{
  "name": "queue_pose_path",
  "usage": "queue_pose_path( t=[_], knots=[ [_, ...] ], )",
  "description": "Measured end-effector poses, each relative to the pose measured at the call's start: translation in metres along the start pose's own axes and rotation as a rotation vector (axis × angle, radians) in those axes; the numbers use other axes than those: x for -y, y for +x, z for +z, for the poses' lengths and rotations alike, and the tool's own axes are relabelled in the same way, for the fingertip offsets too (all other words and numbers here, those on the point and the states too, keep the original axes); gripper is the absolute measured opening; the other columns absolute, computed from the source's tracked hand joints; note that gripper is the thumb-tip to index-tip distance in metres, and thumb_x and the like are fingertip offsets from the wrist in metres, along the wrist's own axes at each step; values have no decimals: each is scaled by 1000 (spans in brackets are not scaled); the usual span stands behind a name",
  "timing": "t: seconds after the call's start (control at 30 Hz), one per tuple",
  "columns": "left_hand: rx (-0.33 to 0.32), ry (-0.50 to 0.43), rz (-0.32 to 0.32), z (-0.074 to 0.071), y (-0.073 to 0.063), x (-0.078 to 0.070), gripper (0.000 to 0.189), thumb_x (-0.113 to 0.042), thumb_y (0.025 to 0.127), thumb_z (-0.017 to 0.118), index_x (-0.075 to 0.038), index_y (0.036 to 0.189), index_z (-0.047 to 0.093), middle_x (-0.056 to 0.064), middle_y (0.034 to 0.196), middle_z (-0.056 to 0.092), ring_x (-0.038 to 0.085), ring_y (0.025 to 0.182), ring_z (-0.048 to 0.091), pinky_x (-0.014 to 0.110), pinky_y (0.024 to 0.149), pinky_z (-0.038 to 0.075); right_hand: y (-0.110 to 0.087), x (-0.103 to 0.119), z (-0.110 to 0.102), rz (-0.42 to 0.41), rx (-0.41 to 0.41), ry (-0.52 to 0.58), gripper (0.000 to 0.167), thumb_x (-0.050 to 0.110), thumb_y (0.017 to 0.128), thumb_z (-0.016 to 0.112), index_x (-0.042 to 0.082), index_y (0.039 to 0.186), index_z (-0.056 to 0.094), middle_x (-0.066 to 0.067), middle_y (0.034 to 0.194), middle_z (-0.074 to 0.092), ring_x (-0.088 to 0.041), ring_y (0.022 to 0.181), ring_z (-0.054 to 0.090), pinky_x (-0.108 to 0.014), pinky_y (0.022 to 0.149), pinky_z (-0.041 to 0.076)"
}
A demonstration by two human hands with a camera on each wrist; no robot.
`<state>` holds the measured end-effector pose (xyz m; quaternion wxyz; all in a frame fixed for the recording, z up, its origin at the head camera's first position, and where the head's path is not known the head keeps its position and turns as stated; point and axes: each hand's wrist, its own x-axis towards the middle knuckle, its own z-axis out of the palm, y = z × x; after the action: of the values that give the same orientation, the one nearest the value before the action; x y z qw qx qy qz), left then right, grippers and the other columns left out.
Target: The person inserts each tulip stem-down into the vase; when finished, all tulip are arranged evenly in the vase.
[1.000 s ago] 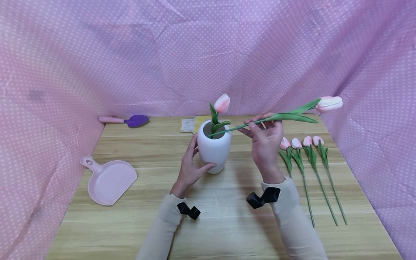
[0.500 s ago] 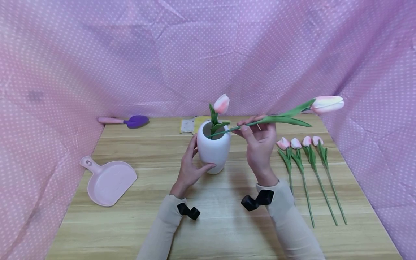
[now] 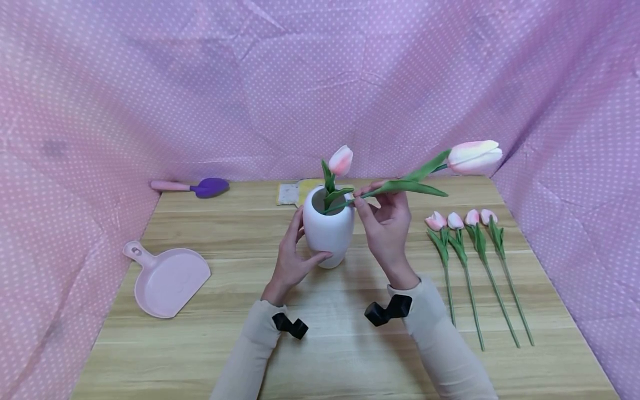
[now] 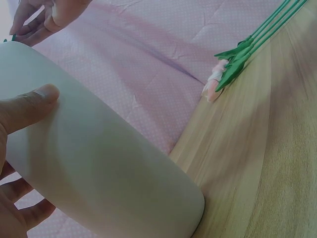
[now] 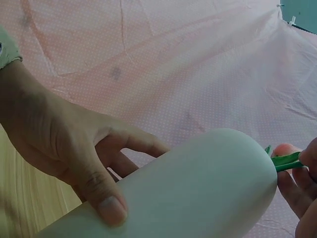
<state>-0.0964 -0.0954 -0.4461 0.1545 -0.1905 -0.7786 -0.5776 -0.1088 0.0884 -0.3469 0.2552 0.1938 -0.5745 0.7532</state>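
Observation:
A white vase point(image 3: 328, 236) stands on the table, and my left hand point(image 3: 294, 261) grips its left side, thumb across the front. In the left wrist view the thumb lies on the vase wall point(image 4: 109, 148). One pink-white tulip point(image 3: 341, 161) stands upright in the vase. At the right of the rim, my right hand point(image 3: 387, 222) pinches the stem of a second tulip point(image 3: 474, 156). This tulip leans far to the right, its stem end inside the vase mouth. The right wrist view shows its green stem point(image 5: 288, 166) between thumb and fingers at the rim.
Several tulips point(image 3: 477, 244) lie side by side on the right of the wooden table point(image 3: 320, 355). A pink dustpan-like scoop point(image 3: 172, 280) lies on the left, a purple trowel point(image 3: 211, 188) at the back left. Behind the vase is a yellow and white packet point(image 3: 295, 193).
My right hand has moved left to the vase rim, and the held tulip has slid left and deeper into the mouth. The left hand and vase have hardly moved.

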Motion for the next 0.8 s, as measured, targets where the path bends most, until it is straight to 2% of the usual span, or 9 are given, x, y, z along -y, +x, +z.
queue_pose_path(
  t=[0.13, 0.33, 0.53, 0.7, 0.8],
  knots=[
    [-3, 1, 5, 0, 0, 0, 111, 0, 68, 90, -4, 157, 24, 19, 158, 39, 42, 135, 51, 53, 111, 48, -1, -1, -2, 0, 3, 1, 27, -10, 90, 64, -6, 113, 50, 3, 103, 63, -10, 97, 67, -23, 82, 62],
    [1, 0, 4, 0, 0, -1, 111, 1, 68, 90, -5, 158, 24, 19, 159, 38, 41, 137, 50, 54, 112, 48, 1, 1, -5, -21, -21, 71, 27, -4, 92, 65, 9, 113, 54, -4, 102, 62, -14, 96, 67, -31, 79, 64],
    [0, 1, 11, 0, 0, 0, 111, 0, 68, 90, -5, 158, 24, 18, 159, 39, 41, 136, 50, 53, 111, 48, 3, 3, -3, -17, -44, 95, 25, -5, 93, 63, 9, 112, 55, -2, 100, 63, -15, 93, 69, -31, 77, 64],
    [-1, -5, 14, 0, 0, 1, 112, 1, 67, 90, -6, 158, 24, 18, 158, 39, 42, 135, 51, 55, 111, 48, 2, 2, 0, -27, -22, 29, 24, -5, 91, 66, 7, 110, 59, 2, 99, 66, -12, 92, 70, -27, 77, 64],
    [-3, -9, 18, 0, 0, 1, 112, 1, 67, 90, -6, 158, 25, 18, 158, 39, 41, 135, 51, 55, 111, 48, 2, 2, 1, -31, -20, -85, 18, -8, 88, 68, -6, 104, 60, 10, 98, 68, -8, 92, 69, -23, 79, 62]
  ],
)
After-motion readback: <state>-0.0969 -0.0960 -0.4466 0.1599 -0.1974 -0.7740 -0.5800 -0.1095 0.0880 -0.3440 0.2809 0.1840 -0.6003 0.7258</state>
